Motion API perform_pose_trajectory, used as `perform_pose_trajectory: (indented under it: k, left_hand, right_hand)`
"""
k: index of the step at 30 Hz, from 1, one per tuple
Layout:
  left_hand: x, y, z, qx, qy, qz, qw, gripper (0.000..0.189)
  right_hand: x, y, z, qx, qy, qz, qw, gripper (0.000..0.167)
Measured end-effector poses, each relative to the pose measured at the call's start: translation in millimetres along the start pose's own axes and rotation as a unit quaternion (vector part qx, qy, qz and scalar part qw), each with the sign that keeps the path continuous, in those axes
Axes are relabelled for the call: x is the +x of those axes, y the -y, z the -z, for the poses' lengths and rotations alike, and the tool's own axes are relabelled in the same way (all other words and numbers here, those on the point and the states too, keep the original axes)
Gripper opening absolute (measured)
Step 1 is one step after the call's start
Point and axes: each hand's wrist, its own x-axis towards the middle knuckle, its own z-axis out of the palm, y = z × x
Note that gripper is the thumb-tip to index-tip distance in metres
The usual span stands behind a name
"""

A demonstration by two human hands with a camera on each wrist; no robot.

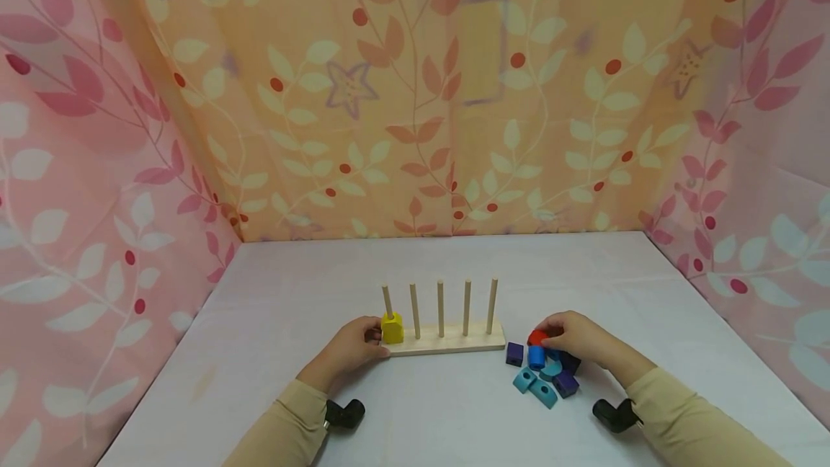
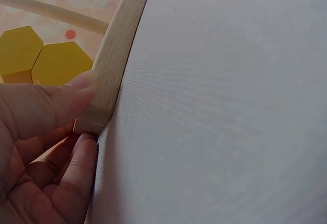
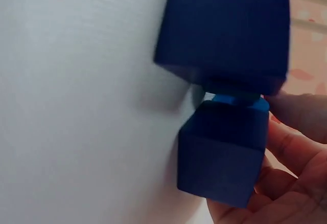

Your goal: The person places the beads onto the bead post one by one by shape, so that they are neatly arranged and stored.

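Note:
A wooden peg board (image 1: 447,344) with several upright pegs stands on the table, and yellow hexagonal blocks (image 1: 392,330) sit on its leftmost peg. My left hand (image 1: 352,346) grips the left end of the board's base; in the left wrist view its thumb (image 2: 46,104) lies on the front edge, the other fingers around the end. To the right of the board, my right hand (image 1: 580,336) pinches a red block (image 1: 536,338) at the far side of a loose pile. Dark purple blocks (image 3: 225,157) cover part of that hand's fingers in the right wrist view.
The pile beside the board has a blue cylinder (image 1: 536,357), light blue blocks (image 1: 542,393) and purple cubes (image 1: 566,383). One purple cube (image 1: 514,354) lies near the board's right end. Patterned curtains (image 1: 415,92) enclose the white table (image 1: 292,279) at the back and sides.

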Motion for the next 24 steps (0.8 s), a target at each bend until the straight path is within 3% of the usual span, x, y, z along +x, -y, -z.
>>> perform_pose_trajectory:
  k: [9,18,24]
  left_hand:
    - [-0.6,-0.2,-0.6,-0.001,-0.001,0.013,0.9999,0.047]
    - [-1.1,0.4,0.0,0.007,0.003,0.001,1.0,0.045]
    - [-1.2,0.0,0.7,0.006,0.0,0.0,1.0,0.044]
  right_hand:
    - [1.2,2.3,-3.7,-0.007,-0.009,0.01,0.9999,0.014]
    - [0.3,6.4,-3.2,0.01,-0.007,0.006,0.9999,0.031]
    - [-0.1,9.7,-3.7,0.018,0.003,0.006,0.9998,0.017]
